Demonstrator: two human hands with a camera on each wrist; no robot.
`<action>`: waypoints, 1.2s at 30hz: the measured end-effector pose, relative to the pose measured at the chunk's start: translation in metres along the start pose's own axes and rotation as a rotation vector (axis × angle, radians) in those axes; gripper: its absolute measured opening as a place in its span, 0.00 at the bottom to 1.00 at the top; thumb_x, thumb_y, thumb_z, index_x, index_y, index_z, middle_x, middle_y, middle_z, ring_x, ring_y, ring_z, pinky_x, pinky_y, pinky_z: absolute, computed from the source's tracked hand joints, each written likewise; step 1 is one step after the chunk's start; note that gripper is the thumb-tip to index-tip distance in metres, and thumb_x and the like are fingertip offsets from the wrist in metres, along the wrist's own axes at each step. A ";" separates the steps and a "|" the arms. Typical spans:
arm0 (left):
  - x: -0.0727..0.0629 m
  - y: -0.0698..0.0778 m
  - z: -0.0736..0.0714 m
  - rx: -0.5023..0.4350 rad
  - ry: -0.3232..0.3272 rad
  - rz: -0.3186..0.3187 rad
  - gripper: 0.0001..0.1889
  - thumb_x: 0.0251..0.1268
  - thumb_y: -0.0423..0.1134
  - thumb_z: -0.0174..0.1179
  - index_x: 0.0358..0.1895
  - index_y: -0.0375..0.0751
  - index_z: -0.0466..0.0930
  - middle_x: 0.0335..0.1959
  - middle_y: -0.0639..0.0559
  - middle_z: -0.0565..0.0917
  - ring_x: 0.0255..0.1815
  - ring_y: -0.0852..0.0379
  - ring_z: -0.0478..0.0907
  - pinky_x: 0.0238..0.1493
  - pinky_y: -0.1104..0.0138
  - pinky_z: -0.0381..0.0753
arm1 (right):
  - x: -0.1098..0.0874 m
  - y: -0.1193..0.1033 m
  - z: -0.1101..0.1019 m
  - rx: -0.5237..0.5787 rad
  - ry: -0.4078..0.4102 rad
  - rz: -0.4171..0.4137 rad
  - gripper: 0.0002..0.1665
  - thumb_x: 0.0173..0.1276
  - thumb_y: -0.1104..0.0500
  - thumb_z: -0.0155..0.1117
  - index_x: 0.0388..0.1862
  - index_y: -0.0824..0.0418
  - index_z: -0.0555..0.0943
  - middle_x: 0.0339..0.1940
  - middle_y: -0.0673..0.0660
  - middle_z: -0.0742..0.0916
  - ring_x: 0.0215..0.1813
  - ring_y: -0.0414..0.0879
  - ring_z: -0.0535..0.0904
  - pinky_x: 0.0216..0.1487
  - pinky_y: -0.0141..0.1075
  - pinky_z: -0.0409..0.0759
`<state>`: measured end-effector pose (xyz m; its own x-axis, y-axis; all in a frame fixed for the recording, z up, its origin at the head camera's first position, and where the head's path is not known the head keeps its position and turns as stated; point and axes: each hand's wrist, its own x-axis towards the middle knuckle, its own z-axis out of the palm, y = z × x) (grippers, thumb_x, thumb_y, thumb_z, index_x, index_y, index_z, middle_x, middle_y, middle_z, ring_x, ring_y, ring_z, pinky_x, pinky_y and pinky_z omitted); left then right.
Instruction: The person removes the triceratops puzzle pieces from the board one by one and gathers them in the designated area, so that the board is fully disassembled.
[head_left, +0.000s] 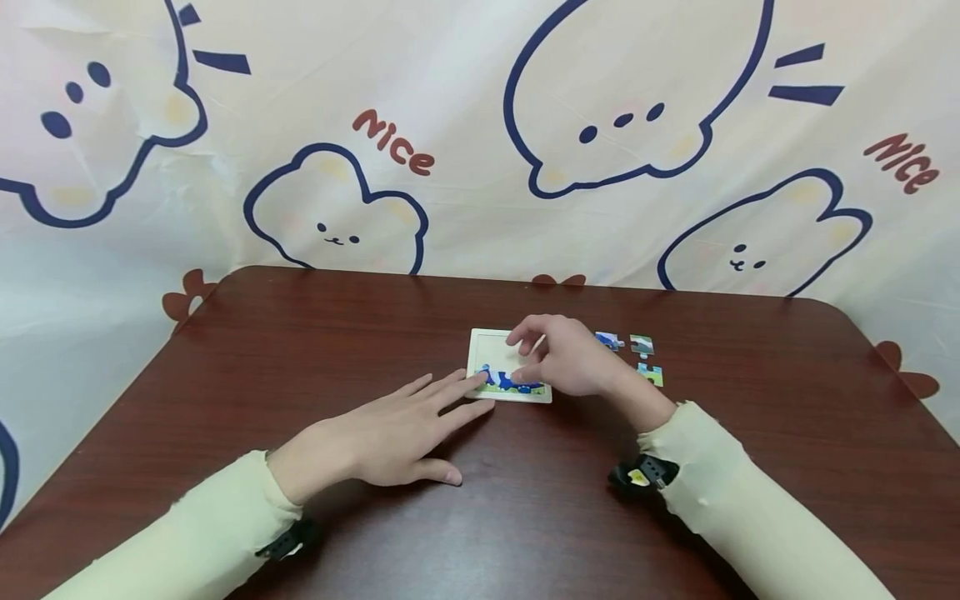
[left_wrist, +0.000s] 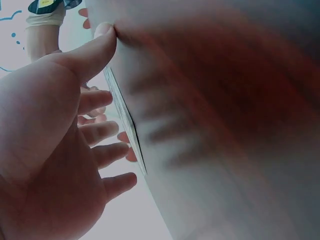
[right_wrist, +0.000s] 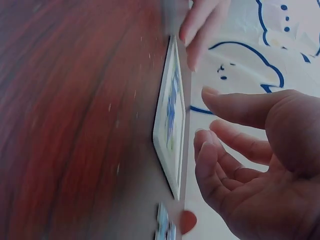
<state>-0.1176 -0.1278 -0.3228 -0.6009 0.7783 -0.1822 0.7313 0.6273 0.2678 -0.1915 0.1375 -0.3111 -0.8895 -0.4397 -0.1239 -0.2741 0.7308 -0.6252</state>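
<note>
A white-framed jigsaw puzzle tray (head_left: 472, 358) lies on the brown table. Joined blue and green pieces (head_left: 504, 382) fill its near strip, and the far part shows bare backing. My left hand (head_left: 386, 433) is spread flat-fingered at the tray's left side, fingertips right at the frame. Over the tray's right part hovers my right hand (head_left: 572, 358), its fingers loosely bent. The right wrist view shows a gap between thumb (right_wrist: 240, 107) and fingers, with nothing held there. That hand hides the tray's right edge in the head view.
To the right of the tray, several loose jigsaw pieces (head_left: 642, 345) lie on the table (head_left: 360, 333), partly behind the right hand and wrist. A pale curtain (head_left: 465, 217) with cartoon outlines hangs behind the table's far edge. Each wrist wears a dark strapped device (head_left: 647, 473).
</note>
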 end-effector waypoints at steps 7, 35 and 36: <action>-0.006 -0.007 -0.001 -0.026 -0.017 -0.036 0.43 0.78 0.62 0.59 0.87 0.50 0.54 0.89 0.38 0.48 0.90 0.37 0.48 0.84 0.38 0.57 | 0.010 -0.011 0.016 0.015 -0.075 -0.037 0.24 0.65 0.61 0.80 0.58 0.60 0.85 0.47 0.56 0.87 0.42 0.45 0.83 0.44 0.36 0.80; 0.004 -0.009 -0.006 -0.072 -0.077 -0.091 0.50 0.73 0.62 0.65 0.87 0.45 0.52 0.90 0.38 0.46 0.89 0.32 0.46 0.83 0.37 0.57 | 0.022 -0.026 0.026 0.027 -0.113 0.092 0.18 0.61 0.69 0.78 0.48 0.58 0.85 0.38 0.55 0.83 0.43 0.49 0.78 0.45 0.37 0.77; 0.004 -0.008 -0.006 -0.072 -0.078 -0.091 0.50 0.72 0.63 0.65 0.87 0.45 0.52 0.90 0.38 0.46 0.89 0.32 0.46 0.83 0.37 0.57 | 0.022 -0.026 0.027 0.028 -0.113 0.092 0.18 0.61 0.69 0.78 0.48 0.58 0.85 0.38 0.55 0.83 0.43 0.49 0.78 0.45 0.37 0.77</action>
<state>-0.1283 -0.1298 -0.3201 -0.6347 0.7199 -0.2810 0.6483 0.6939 0.3134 -0.1947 0.0951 -0.3182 -0.8632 -0.4288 -0.2665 -0.1816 0.7563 -0.6285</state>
